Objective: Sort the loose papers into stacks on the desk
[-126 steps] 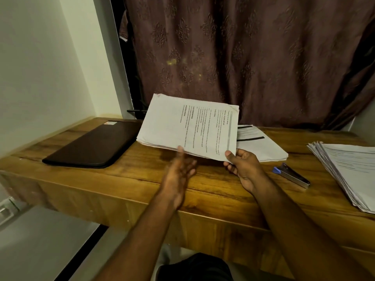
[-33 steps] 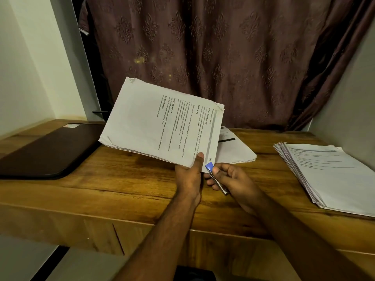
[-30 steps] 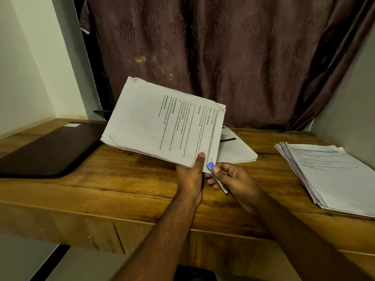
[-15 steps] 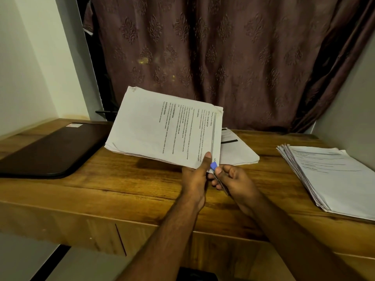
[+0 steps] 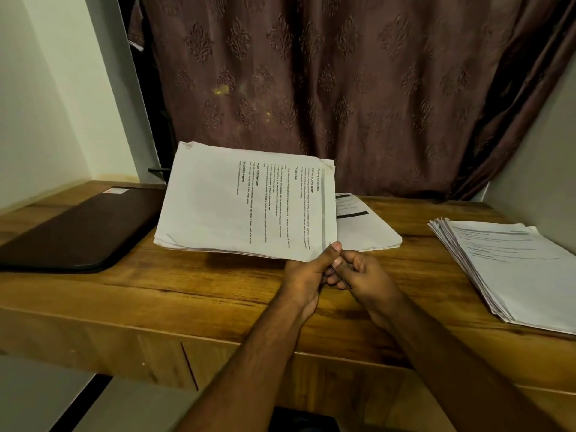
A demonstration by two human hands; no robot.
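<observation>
Head view: a bundle of papers (image 5: 246, 204) is being held above the table (image 5: 193, 294) by the left hand (image 5: 307, 275), its thumb pressed on the near right corner and the fingers curled underneath. The right hand (image 5: 358, 272) is being kept against that same corner, fingers curled round a thin dark object that is mostly hidden; what it is cannot be told with certainty.

The bundle is being held tilted, its far edge raised, with printed text running sideways and the edges of the sheets slightly uneven and worn at the corners. Just behind it, a small stack (image 5: 364, 226) with black bars is lying flat on the table, and a thicker, fanned stack (image 5: 511, 266) is lying well apart at the right edge.

Sorting is judged to be partly done: two stacks are already laid down, while the held bundle is yet to be placed. A dark flat case (image 5: 78, 232) is lying at the left.
</observation>
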